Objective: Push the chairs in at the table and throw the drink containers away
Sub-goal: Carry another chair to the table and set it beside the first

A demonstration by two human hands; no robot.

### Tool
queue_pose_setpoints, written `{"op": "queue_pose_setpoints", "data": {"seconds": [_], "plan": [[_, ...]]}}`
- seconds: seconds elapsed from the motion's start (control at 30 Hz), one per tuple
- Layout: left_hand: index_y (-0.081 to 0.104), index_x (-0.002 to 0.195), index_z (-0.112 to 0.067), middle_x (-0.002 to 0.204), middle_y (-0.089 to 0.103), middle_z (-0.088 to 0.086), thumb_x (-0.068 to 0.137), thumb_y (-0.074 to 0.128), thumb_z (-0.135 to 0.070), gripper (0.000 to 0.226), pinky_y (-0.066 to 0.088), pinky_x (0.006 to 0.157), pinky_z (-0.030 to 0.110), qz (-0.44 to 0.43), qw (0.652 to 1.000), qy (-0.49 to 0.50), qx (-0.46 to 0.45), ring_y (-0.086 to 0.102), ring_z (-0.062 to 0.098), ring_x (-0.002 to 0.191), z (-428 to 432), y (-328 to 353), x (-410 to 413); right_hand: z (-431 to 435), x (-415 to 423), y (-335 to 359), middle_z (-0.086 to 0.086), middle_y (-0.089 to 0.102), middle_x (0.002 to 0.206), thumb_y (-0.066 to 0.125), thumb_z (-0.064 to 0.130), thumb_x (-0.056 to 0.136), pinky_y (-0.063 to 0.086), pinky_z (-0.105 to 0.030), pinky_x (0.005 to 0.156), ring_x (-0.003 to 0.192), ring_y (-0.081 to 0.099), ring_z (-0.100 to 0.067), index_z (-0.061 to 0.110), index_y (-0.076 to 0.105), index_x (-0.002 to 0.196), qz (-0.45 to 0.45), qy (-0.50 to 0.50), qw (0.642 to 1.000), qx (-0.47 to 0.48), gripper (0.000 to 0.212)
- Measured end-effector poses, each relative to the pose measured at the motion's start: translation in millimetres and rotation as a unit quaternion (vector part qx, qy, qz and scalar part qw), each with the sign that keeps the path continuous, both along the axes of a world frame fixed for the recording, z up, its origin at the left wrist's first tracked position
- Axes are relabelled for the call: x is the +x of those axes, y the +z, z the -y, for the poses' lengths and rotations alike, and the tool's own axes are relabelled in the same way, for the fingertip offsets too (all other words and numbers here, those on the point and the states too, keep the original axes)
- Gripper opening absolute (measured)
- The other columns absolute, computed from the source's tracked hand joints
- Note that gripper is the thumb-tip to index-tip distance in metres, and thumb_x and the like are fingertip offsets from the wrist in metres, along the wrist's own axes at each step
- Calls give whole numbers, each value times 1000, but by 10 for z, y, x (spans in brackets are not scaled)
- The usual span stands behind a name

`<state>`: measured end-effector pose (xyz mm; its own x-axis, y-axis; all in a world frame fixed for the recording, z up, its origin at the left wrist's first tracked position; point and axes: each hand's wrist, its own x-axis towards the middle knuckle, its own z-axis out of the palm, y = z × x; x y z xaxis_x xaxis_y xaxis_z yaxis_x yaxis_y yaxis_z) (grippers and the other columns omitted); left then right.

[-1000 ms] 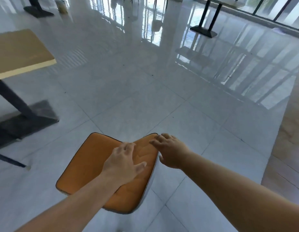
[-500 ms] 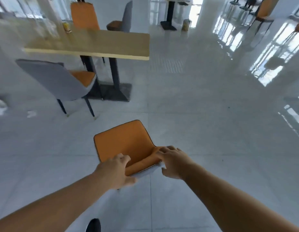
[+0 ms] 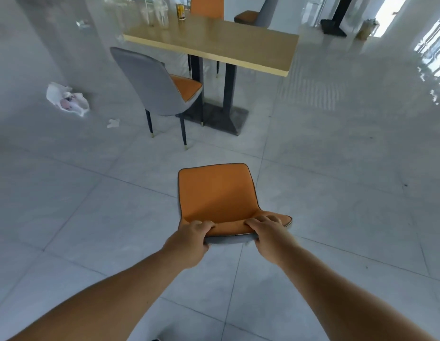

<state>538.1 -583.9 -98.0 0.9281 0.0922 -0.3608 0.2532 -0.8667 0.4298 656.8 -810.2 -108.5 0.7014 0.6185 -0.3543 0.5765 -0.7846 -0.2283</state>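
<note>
Over glossy tiles, both hands clamp, seemingly firmly, the orange padded chair.

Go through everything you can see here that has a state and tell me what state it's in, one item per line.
Left hand: closed on the held chair's backrest top.
Right hand: closed on the same backrest top.
Held chair: out on the floor, well short of the table.
Grey-backed chair: seat only partly under the table.
Can: upright on the table.
Clear cups: upright, contents unclear.
White bag: crumpled on the floor.
</note>
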Motion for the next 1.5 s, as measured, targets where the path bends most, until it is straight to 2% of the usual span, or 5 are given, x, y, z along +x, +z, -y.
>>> {"op": "queue_pose_setpoints", "data": {"seconds": [0.33,0.57,0.8,1.1,1.5], "plan": [[41,146,-33,140,50,-1,103,56,-31,46,49,101,39,19,999,-29,21,53,22,121,-940,-8,718,-905,637,48,4,53,143,52,23,104,53,-44,98,137,41,-30,32,46,146,13,8,1000,-20,43],[40,146,-32,141,48,0,103,57,-32,46,48,103,40,15,996,-85,26,51,22,123,-1878,-10,1744,-1710,1442,66,4,56,142,57,29,103,53,-43,99,135,44,-29,33,47,146,15,-20,1000,-20,44],[41,140,-36,139,46,-4,101,59,-34,43,49,97,37,1,993,-112,26,49,19,119,-2615,-72,2801,-2333,2299,6,6,59,128,59,31,101,58,-42,86,125,51,-28,37,47,140,15,-41,999,-20,41],[43,136,-39,134,50,-5,98,62,-32,43,50,96,36,12,995,-98,8,51,15,113,-3297,-128,4433,-2965,3853,-40,6,60,129,61,33,101,57,-41,91,121,54,-27,36,46,141,31,-52,998,11,43],[47,131,-39,133,52,-5,93,66,-27,43,47,93,35,2,993,-119,7,48,17,114,-4435,-172,6381,-4051,5531,-21,2,60,126,59,29,102,59,-41,83,113,56,-28,32,46,142,30,-83,996,21,43]]}}
